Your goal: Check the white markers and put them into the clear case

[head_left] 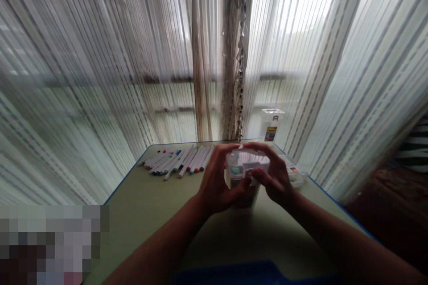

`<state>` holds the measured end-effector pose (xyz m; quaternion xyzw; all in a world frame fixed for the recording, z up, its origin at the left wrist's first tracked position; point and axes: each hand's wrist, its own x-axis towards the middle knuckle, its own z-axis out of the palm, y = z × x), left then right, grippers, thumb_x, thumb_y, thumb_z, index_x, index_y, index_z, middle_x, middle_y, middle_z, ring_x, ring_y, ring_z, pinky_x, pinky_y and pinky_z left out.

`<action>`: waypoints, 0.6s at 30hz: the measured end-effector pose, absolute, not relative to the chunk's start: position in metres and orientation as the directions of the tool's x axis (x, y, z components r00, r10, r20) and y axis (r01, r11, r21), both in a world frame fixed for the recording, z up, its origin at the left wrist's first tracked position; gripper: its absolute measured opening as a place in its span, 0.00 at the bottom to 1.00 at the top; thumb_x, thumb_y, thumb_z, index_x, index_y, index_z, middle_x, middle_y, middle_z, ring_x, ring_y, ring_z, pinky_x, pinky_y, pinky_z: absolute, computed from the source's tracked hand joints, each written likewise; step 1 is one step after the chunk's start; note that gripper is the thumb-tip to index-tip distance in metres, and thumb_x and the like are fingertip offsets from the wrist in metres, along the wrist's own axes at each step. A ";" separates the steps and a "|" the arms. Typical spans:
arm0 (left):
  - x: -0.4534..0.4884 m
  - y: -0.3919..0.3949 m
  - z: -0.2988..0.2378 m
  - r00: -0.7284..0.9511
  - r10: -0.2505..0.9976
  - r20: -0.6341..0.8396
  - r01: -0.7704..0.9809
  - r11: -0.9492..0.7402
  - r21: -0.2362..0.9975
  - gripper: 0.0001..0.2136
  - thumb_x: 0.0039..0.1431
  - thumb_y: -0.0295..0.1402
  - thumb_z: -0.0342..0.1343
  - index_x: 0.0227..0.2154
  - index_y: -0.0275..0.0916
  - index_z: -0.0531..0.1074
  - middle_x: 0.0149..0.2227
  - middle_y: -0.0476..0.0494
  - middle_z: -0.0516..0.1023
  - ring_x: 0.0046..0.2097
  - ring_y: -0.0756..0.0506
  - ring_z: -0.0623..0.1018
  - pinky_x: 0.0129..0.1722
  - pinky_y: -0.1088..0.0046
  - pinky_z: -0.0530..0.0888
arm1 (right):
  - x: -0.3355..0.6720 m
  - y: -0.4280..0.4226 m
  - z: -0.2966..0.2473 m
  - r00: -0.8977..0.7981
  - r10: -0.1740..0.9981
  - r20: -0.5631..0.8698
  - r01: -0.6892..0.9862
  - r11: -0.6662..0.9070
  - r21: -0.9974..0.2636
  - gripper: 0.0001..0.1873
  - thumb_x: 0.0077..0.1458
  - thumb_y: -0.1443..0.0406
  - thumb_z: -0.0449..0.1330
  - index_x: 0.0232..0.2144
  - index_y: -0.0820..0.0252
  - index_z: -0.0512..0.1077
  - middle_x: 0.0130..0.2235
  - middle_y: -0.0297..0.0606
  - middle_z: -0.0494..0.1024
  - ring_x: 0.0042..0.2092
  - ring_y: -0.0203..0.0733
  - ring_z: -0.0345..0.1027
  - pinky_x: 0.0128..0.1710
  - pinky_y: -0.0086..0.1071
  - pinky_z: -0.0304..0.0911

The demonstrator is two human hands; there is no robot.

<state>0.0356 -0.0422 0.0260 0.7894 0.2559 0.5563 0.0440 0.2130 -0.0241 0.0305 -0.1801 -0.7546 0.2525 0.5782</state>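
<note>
A clear plastic box (247, 163) with a lid stands upright near the middle of the table, pale contents showing through it. My left hand (217, 182) wraps round its left side, fingers over the top and thumb across the front. From the right, my right hand (276, 173) grips the same box, its thumb pressed at the front latch area and its fingers on the lid's far edge. The lid looks closed, though my fingers cover part of its rim.
Many white markers (180, 160) with coloured ends lie at the table's back left. Another clear box (272, 124) with a label stands at the back right. A clear plastic case (296, 178) lies by the right edge. Something blue (230, 274) is at the near edge; striped curtains (167, 53) hang behind.
</note>
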 end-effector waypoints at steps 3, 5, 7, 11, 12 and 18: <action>0.032 -0.040 0.024 0.272 0.468 0.841 0.393 -0.852 0.347 0.34 0.56 0.38 0.60 0.62 0.39 0.53 0.56 0.32 0.66 0.54 0.38 0.71 0.47 0.61 0.73 | 0.214 -0.022 0.029 -0.286 0.580 0.763 -0.048 0.786 -0.616 0.23 0.57 0.55 0.63 0.53 0.53 0.69 0.43 0.39 0.76 0.37 0.44 0.73 0.37 0.36 0.69; 0.030 -0.039 0.022 0.265 0.516 0.814 0.405 -0.826 0.392 0.36 0.57 0.38 0.60 0.64 0.38 0.49 0.58 0.30 0.65 0.54 0.37 0.72 0.45 0.63 0.75 | 0.215 -0.020 0.028 -0.297 0.590 0.750 -0.047 0.776 -0.629 0.24 0.57 0.56 0.63 0.55 0.53 0.67 0.45 0.40 0.76 0.39 0.44 0.73 0.37 0.36 0.70; 0.029 -0.036 0.019 0.263 0.575 0.775 0.400 -0.796 0.455 0.39 0.57 0.38 0.60 0.65 0.38 0.46 0.58 0.30 0.66 0.51 0.39 0.74 0.42 0.64 0.76 | 0.217 -0.018 0.027 -0.297 0.598 0.745 -0.037 0.772 -0.635 0.27 0.57 0.56 0.62 0.57 0.52 0.65 0.49 0.42 0.75 0.43 0.46 0.73 0.39 0.38 0.70; 0.028 -0.029 0.011 0.306 0.691 0.655 0.384 -0.719 0.579 0.32 0.55 0.39 0.63 0.60 0.40 0.57 0.53 0.35 0.72 0.45 0.42 0.77 0.37 0.69 0.77 | 0.219 -0.012 0.026 -0.300 0.626 0.719 -0.043 0.745 -0.666 0.32 0.59 0.55 0.61 0.62 0.54 0.58 0.54 0.45 0.73 0.48 0.49 0.72 0.44 0.42 0.70; 0.027 -0.027 0.009 0.316 0.718 0.620 0.380 -0.695 0.611 0.29 0.54 0.39 0.63 0.57 0.40 0.61 0.51 0.37 0.74 0.44 0.43 0.78 0.36 0.70 0.77 | 0.220 -0.010 0.025 -0.307 0.633 0.711 -0.051 0.735 -0.676 0.33 0.59 0.55 0.61 0.63 0.54 0.57 0.54 0.46 0.73 0.49 0.50 0.72 0.46 0.43 0.69; 0.023 -0.019 0.005 0.324 0.803 0.500 0.384 -0.594 0.707 0.21 0.53 0.37 0.64 0.49 0.40 0.69 0.47 0.41 0.78 0.45 0.43 0.79 0.40 0.67 0.78 | 0.227 0.006 0.023 -0.364 0.632 0.684 0.008 0.737 -0.676 0.41 0.56 0.57 0.64 0.66 0.55 0.50 0.54 0.48 0.73 0.50 0.49 0.72 0.46 0.42 0.69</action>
